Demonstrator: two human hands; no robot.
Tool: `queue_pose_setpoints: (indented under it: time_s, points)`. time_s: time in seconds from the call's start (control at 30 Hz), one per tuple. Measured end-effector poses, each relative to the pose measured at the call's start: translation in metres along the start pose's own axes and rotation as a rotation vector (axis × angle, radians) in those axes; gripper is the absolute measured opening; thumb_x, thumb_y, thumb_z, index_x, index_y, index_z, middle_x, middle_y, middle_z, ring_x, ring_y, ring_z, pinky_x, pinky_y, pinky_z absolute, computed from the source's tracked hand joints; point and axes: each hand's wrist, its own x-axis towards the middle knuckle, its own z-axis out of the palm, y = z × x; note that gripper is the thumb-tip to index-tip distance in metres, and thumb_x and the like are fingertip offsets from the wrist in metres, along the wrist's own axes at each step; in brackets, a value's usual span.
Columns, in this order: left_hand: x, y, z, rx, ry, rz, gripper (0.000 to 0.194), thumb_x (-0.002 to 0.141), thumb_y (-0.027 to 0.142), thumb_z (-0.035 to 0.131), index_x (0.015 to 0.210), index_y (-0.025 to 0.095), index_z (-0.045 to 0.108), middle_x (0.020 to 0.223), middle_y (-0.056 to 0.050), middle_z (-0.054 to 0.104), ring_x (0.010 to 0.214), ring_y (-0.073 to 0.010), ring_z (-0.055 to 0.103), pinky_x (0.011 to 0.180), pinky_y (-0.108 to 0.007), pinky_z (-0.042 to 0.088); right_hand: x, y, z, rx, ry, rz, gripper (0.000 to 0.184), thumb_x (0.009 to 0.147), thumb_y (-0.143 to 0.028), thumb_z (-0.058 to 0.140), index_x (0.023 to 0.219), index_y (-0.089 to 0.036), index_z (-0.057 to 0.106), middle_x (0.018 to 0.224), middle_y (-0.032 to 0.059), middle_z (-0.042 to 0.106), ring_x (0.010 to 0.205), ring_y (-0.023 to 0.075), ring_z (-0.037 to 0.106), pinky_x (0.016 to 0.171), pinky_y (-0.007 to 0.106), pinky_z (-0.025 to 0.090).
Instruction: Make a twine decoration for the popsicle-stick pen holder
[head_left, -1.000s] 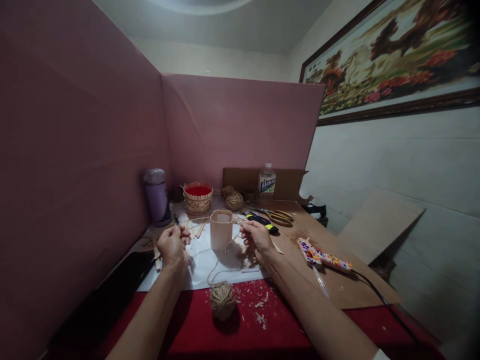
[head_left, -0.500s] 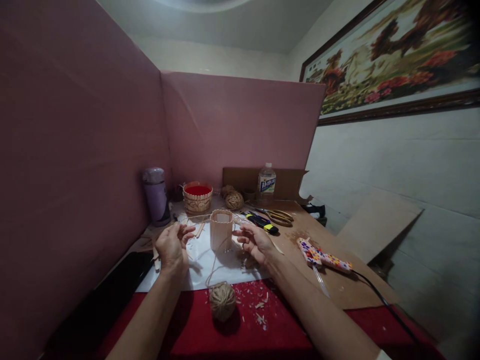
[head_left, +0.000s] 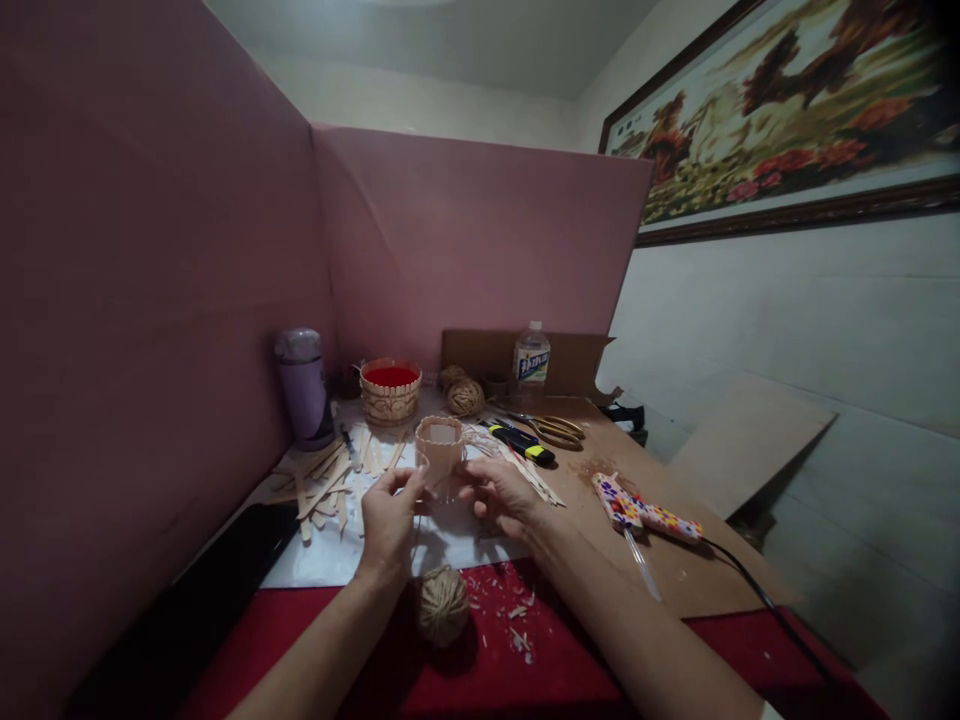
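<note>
A small cup made of upright wooden sticks (head_left: pixel 439 452) stands on a white sheet (head_left: pixel 337 560). My left hand (head_left: pixel 391 522) and my right hand (head_left: pixel 498 494) meet just in front of its base. Both have fingers pinched together, seemingly on a thin jute string that runs down to a twine ball (head_left: pixel 442 604) on the red cloth. The string between the fingers is too fine to make out clearly.
Loose wooden sticks (head_left: pixel 322 482) lie left of the cup. Behind stand a purple flask (head_left: pixel 304 387), a red-filled woven basket (head_left: pixel 390 390), another twine ball (head_left: pixel 465 396) and a bottle (head_left: pixel 531 358). Scissors (head_left: pixel 555 430), a utility knife (head_left: pixel 521 445) and a patterned glue gun (head_left: pixel 646 516) lie right. Pink cardboard walls enclose the left and back.
Both hands came together from apart, the left moving right toward the cup's front. The sticks on the left are now uncovered. The camera tilted slightly.
</note>
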Motion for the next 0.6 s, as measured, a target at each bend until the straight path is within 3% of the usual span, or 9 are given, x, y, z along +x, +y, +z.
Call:
queue_pose_setpoints:
  time_s: [0.27,0.43,0.6]
  points:
    - [-0.0016,-0.0030,0.0016,0.107,-0.109,0.039,0.020,0.057,0.028,0.069,0.062,0.011,0.061,0.048,-0.003,0.060,0.044,-0.0103,0.051,0.045,-0.020,0.038,0.0034,0.0085,0.0035,-0.106,-0.035,-0.065,0.011,0.063,-0.017,0.057,0.070,-0.009,0.061,0.063,0.0063,0.066,0.044,0.0087,0.055,0.030,0.014,0.031]
    - [-0.0062,-0.0029,0.0030,0.140,-0.054,0.089,0.012,0.067,0.022,0.060,0.075,0.015,0.056,0.049,0.000,0.059,0.039,-0.0106,0.050,0.042,-0.020,0.038,0.0054,0.0103,0.0026,-0.114,0.021,-0.083,0.008,0.061,-0.018,0.060,0.066,-0.012,0.059,0.054,0.0018,0.061,0.040,0.0082,0.052,0.031,0.015,0.032]
    - [-0.0041,-0.0018,0.0033,0.106,0.088,0.135,0.026,0.066,0.009,0.056,0.089,0.018,0.048,0.075,0.000,0.059,0.042,-0.0105,0.057,0.042,-0.022,0.043,0.0022,0.0093,0.0019,-0.185,0.140,-0.137,0.008,0.060,-0.015,0.060,0.056,-0.015,0.053,0.042,-0.0026,0.053,0.034,0.0063,0.044,0.032,0.016,0.031]
